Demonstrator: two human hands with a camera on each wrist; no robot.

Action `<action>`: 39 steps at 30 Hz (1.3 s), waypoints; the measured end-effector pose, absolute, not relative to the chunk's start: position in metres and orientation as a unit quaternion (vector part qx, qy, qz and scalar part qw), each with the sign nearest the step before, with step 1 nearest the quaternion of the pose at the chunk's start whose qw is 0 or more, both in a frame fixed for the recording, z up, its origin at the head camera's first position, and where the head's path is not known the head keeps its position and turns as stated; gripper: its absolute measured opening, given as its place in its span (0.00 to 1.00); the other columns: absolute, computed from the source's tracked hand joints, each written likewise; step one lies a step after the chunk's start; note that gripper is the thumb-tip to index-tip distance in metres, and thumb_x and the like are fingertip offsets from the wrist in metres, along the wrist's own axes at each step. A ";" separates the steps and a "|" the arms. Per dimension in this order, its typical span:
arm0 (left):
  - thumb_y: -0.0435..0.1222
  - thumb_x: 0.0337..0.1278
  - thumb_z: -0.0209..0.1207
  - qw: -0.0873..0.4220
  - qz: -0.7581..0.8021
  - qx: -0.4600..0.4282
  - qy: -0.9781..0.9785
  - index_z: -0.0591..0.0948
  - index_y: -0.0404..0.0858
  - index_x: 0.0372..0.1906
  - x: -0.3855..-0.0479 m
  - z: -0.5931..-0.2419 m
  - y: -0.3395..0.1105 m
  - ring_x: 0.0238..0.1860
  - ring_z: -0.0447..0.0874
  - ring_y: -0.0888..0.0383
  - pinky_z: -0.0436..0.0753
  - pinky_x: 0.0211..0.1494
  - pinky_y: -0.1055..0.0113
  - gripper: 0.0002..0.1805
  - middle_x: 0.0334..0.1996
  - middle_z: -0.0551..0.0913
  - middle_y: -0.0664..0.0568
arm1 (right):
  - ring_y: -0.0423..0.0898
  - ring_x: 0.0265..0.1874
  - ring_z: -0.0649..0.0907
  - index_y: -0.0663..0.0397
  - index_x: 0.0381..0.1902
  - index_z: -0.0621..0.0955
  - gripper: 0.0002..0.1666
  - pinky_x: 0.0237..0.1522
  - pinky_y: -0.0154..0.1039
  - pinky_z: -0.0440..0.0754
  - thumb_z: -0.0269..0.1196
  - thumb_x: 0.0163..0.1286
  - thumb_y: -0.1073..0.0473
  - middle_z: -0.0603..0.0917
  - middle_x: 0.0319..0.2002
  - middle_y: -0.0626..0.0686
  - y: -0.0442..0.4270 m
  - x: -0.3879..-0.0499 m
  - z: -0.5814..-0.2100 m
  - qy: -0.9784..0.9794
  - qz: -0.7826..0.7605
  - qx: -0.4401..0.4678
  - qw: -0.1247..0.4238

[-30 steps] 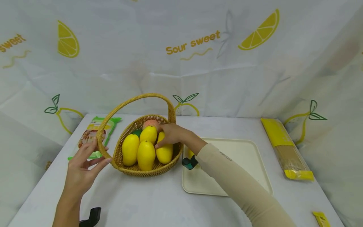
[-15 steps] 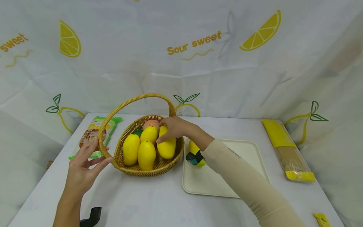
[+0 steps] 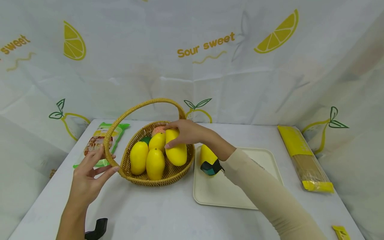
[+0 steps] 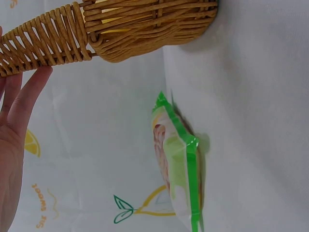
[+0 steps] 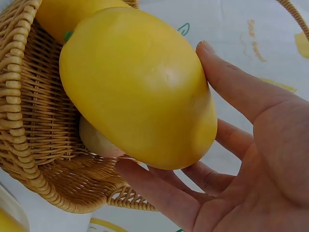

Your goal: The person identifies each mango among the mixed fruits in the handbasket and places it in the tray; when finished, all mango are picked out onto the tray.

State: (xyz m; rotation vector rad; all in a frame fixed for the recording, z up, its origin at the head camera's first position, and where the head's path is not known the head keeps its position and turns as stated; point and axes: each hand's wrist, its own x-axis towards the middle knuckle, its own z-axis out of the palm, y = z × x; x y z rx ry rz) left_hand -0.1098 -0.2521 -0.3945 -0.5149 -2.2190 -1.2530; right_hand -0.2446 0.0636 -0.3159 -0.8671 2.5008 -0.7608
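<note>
In the head view my right hand holds a yellow mango at the right side of the wicker basket. The right wrist view shows this mango between thumb and curled fingers, raised over the basket's inside. My left hand grips the lower left of the basket's arched handle; the left wrist view catches its fingers against the woven handle. Several other mangoes lie in the basket, with a pinkish round fruit and a dark green one behind them, both partly hidden.
Right of the basket, a cream tray bears a yellow fruit, partly covered by the right wrist's dark strap. A green-edged food packet lies back left. Far right are a yellow noodle packet and a small yellow sachet.
My right hand has taken hold of the mango at the right and raised it slightly, tilting it. The right forearm has shifted to the right. My left hand stays on the handle.
</note>
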 end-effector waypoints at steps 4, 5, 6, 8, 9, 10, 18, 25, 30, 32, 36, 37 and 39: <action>0.07 0.32 0.69 0.269 -0.463 -0.191 -0.823 0.69 0.30 0.73 -0.109 -0.394 -0.252 0.55 0.79 0.74 0.86 0.47 0.84 0.52 0.57 0.76 0.74 | 0.49 0.73 0.72 0.42 0.74 0.73 0.44 0.74 0.49 0.76 0.74 0.62 0.41 0.72 0.74 0.49 0.067 -0.239 -0.309 0.883 -0.290 -0.318 0.186; 0.08 0.33 0.69 0.271 -0.461 -0.193 -0.822 0.69 0.30 0.73 -0.109 -0.394 -0.252 0.55 0.79 0.74 0.86 0.47 0.84 0.51 0.57 0.76 0.73 | 0.48 0.72 0.73 0.42 0.74 0.73 0.44 0.73 0.48 0.77 0.74 0.62 0.41 0.73 0.74 0.49 0.068 -0.238 -0.307 0.881 -0.294 -0.322 0.182; 0.09 0.34 0.69 0.271 -0.462 -0.194 -0.822 0.69 0.29 0.73 -0.109 -0.394 -0.252 0.55 0.79 0.74 0.86 0.47 0.84 0.51 0.57 0.76 0.73 | 0.48 0.71 0.73 0.42 0.74 0.73 0.44 0.72 0.48 0.77 0.74 0.62 0.41 0.73 0.74 0.49 0.069 -0.236 -0.306 0.881 -0.296 -0.324 0.178; 0.11 0.36 0.70 0.266 -0.468 -0.192 -0.820 0.68 0.30 0.73 -0.109 -0.394 -0.252 0.55 0.79 0.74 0.86 0.47 0.83 0.50 0.57 0.76 0.74 | 0.47 0.69 0.74 0.41 0.73 0.73 0.44 0.71 0.47 0.78 0.74 0.62 0.41 0.73 0.73 0.49 0.071 -0.234 -0.302 0.880 -0.299 -0.327 0.169; 0.12 0.37 0.70 0.266 -0.471 -0.193 -0.819 0.68 0.29 0.73 -0.109 -0.394 -0.252 0.54 0.79 0.74 0.86 0.47 0.83 0.49 0.57 0.76 0.73 | 0.47 0.68 0.74 0.40 0.73 0.73 0.43 0.70 0.47 0.78 0.74 0.62 0.41 0.74 0.73 0.48 0.072 -0.233 -0.300 0.880 -0.300 -0.330 0.164; 0.13 0.37 0.70 0.266 -0.473 -0.194 -0.818 0.68 0.28 0.72 -0.109 -0.395 -0.252 0.54 0.79 0.74 0.87 0.47 0.83 0.49 0.57 0.77 0.71 | 0.47 0.67 0.75 0.39 0.73 0.74 0.43 0.69 0.46 0.79 0.74 0.62 0.41 0.74 0.72 0.48 0.073 -0.231 -0.298 0.878 -0.303 -0.333 0.161; 0.06 0.29 0.68 0.266 -0.472 -0.192 -0.818 0.68 0.28 0.72 -0.110 -0.396 -0.252 0.54 0.79 0.74 0.87 0.46 0.83 0.54 0.56 0.77 0.70 | 0.47 0.62 0.76 0.33 0.73 0.73 0.42 0.65 0.46 0.81 0.73 0.62 0.40 0.75 0.70 0.46 0.088 -0.223 -0.282 0.874 -0.322 -0.336 0.139; 0.12 0.37 0.70 0.272 -0.485 -0.205 -0.805 0.67 0.28 0.72 -0.111 -0.395 -0.252 0.54 0.80 0.72 0.87 0.47 0.83 0.49 0.57 0.78 0.69 | 0.50 0.60 0.78 0.30 0.72 0.73 0.41 0.61 0.46 0.82 0.74 0.62 0.41 0.78 0.64 0.45 0.106 -0.220 -0.275 0.877 -0.333 -0.322 0.125; 0.21 0.44 0.71 0.283 -0.499 -0.228 -0.787 0.68 0.26 0.71 -0.112 -0.396 -0.253 0.55 0.81 0.69 0.86 0.48 0.82 0.44 0.56 0.80 0.61 | 0.50 0.62 0.78 0.31 0.72 0.74 0.40 0.65 0.49 0.82 0.74 0.63 0.43 0.78 0.66 0.44 0.121 -0.218 -0.277 0.877 -0.346 -0.311 0.117; 0.17 0.42 0.71 0.278 -0.492 -0.217 -0.796 0.68 0.27 0.72 -0.111 -0.396 -0.253 0.55 0.80 0.70 0.86 0.48 0.83 0.46 0.57 0.79 0.64 | 0.49 0.61 0.79 0.31 0.72 0.74 0.40 0.62 0.48 0.82 0.73 0.63 0.44 0.78 0.65 0.44 0.127 -0.218 -0.280 0.878 -0.349 -0.309 0.112; 0.09 0.35 0.69 0.266 -0.473 -0.192 -0.817 0.68 0.29 0.73 -0.110 -0.395 -0.252 0.54 0.79 0.74 0.86 0.47 0.84 0.51 0.57 0.77 0.73 | 0.48 0.59 0.79 0.33 0.73 0.74 0.39 0.59 0.47 0.82 0.73 0.64 0.45 0.77 0.65 0.44 0.140 -0.217 -0.285 0.877 -0.354 -0.307 0.107; 0.08 0.34 0.69 0.267 -0.469 -0.190 -0.820 0.68 0.29 0.73 -0.110 -0.394 -0.252 0.54 0.79 0.74 0.86 0.47 0.84 0.51 0.57 0.76 0.74 | 0.48 0.59 0.78 0.33 0.73 0.74 0.39 0.58 0.46 0.81 0.73 0.65 0.45 0.77 0.65 0.44 0.144 -0.217 -0.287 0.877 -0.355 -0.306 0.106; 0.08 0.34 0.69 0.268 -0.465 -0.189 -0.822 0.68 0.30 0.73 -0.110 -0.394 -0.252 0.54 0.79 0.75 0.86 0.47 0.84 0.51 0.57 0.76 0.75 | 0.49 0.58 0.78 0.34 0.73 0.73 0.40 0.57 0.45 0.81 0.73 0.64 0.46 0.77 0.66 0.45 0.151 -0.218 -0.289 0.878 -0.357 -0.302 0.104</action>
